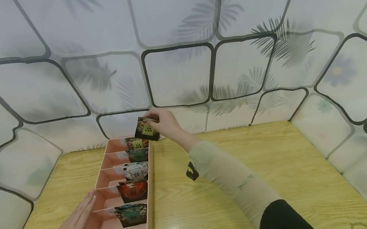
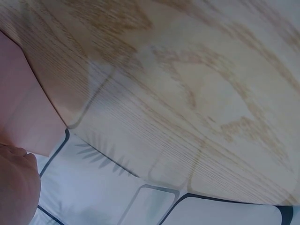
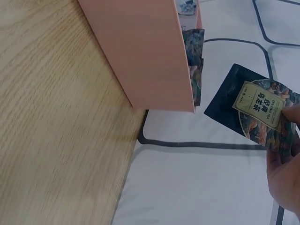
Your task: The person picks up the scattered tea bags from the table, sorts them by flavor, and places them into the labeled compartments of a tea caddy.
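My right hand [image 1: 164,123] pinches a dark tea sachet [image 3: 255,105] by one edge between thumb and fingers, with its yellow label showing. In the head view the sachet hangs over the far right end of a long pink divided box [image 1: 150,203]. The far compartment holds a tea sachet with a yellow label [image 1: 137,143]. Nearer ones hold a green sachet [image 1: 138,155], pale sachets [image 1: 136,171], a red sachet [image 1: 133,190] and green-and-black sachets [image 1: 131,215]. With straight fingers, my left hand [image 1: 70,226] rests against the box's near left corner.
A small black sachet with a yellow patch [image 1: 192,171] lies on the wooden table [image 1: 271,165], partly behind my right sleeve. White patterned fabric [image 1: 180,75] stands up behind the table's far edge and along both sides.
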A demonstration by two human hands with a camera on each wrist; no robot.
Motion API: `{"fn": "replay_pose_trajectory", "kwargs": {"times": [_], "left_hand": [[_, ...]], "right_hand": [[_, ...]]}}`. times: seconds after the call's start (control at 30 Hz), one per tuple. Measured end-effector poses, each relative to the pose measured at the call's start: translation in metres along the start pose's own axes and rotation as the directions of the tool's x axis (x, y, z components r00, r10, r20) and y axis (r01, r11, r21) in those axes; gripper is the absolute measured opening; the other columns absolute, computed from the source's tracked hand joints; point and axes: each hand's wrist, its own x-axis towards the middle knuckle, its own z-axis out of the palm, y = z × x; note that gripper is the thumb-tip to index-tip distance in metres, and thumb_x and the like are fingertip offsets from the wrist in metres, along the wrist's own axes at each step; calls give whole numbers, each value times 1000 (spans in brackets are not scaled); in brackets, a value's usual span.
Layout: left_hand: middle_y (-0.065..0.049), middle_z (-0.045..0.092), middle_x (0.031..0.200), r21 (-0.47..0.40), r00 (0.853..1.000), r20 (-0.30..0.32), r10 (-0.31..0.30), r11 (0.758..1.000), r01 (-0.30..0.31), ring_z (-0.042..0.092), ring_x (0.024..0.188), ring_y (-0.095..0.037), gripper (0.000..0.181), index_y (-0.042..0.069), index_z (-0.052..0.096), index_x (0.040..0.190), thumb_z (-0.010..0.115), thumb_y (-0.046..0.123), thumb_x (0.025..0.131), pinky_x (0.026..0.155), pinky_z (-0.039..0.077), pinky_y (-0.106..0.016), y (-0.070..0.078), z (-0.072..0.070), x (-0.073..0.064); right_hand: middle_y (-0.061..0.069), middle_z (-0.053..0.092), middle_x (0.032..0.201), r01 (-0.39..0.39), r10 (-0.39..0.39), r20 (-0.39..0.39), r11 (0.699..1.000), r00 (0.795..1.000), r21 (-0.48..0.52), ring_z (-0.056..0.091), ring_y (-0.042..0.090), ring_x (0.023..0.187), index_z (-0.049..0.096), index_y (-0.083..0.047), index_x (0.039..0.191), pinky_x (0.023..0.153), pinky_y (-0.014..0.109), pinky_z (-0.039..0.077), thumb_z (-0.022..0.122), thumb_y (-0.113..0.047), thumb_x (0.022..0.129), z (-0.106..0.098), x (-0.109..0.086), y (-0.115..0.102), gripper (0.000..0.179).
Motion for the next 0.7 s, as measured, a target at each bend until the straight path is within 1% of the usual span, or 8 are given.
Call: {"fn": "replay_pose_trajectory", "kwargs": {"times": [0.13,0.27,0.37,0.43,0.53,0.6,0.7], "left_hand": [[12,0,178,-21,999,-32,35,999,-35,-11,156,14,136,8,21,170,98,51,67,115,-6,4,-3,0,0],[12,0,179,-34,998,-47,50,998,-52,-9,157,14,134,9,20,171,96,53,69,114,-5,4,-3,1,-1],[12,0,179,-28,998,-50,46,998,-48,-9,157,14,134,10,20,171,96,55,70,113,-5,5,-3,2,-1],[12,0,178,-23,998,-54,43,999,-44,-9,157,14,135,10,21,171,97,54,68,114,-5,5,-3,2,-1],[13,0,178,-18,999,-42,25,999,-26,-10,157,15,135,11,20,171,97,54,68,112,-6,5,-2,2,0],[13,1,178,-19,999,-33,15,1000,-16,-10,156,15,135,11,20,171,97,53,68,112,-6,5,-2,2,0],[13,1,178,-17,999,-32,9,1000,-9,-11,156,16,134,11,21,171,97,54,68,111,-6,6,-1,2,0]], "right_hand": [[12,74,127,36,-37,-24,999,999,-30,71,26,120,74,-6,127,102,33,60,67,-8,104,10,2,-4,23],[11,75,122,65,-69,-57,994,996,-83,72,24,114,77,-7,122,98,30,61,69,-9,104,21,3,-4,20],[10,76,120,82,-90,-82,992,993,-97,73,23,111,77,-7,119,95,27,60,69,-9,103,29,3,-1,18],[10,76,119,91,-99,-97,992,990,-88,74,23,110,77,-6,118,94,25,60,69,-9,103,34,3,1,17],[10,76,118,94,-102,-114,993,988,-72,74,23,108,78,-6,116,92,22,60,70,-8,102,40,2,5,16],[10,76,117,93,-101,-113,993,988,-77,74,22,107,78,-6,115,91,22,60,71,-8,102,43,1,7,15],[9,76,116,91,-102,-87,989,991,-114,74,22,107,78,-7,116,91,23,60,71,-10,102,47,0,9,15]]}}
